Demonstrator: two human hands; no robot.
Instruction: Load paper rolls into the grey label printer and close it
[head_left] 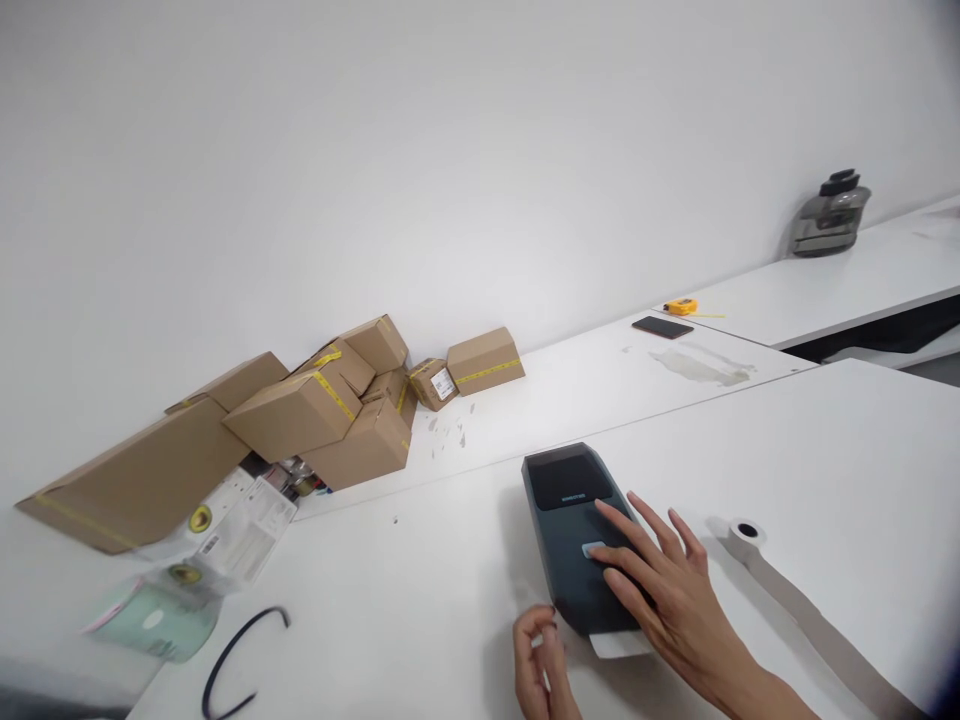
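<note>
A dark label printer [571, 520] sits on the white table [825, 470] in front of me. My right hand [660, 585] lies flat on its top with fingers spread, the fingertips by a light button. A white label [619, 645] sticks out of the printer's near end. My left hand [541, 660] hovers just left of that end, its fingers curled in a pinch; what they hold, if anything, is too small to name.
A label roll [747, 535] with a long unrolled strip lies to the right. Several cardboard boxes [315, 410] are piled at the back left by printed packets [240, 530], a green roll [161, 620] and a black cable [240, 650]. A phone [662, 327], a tape measure [680, 306] and a tape dispenser [831, 215] lie farther back.
</note>
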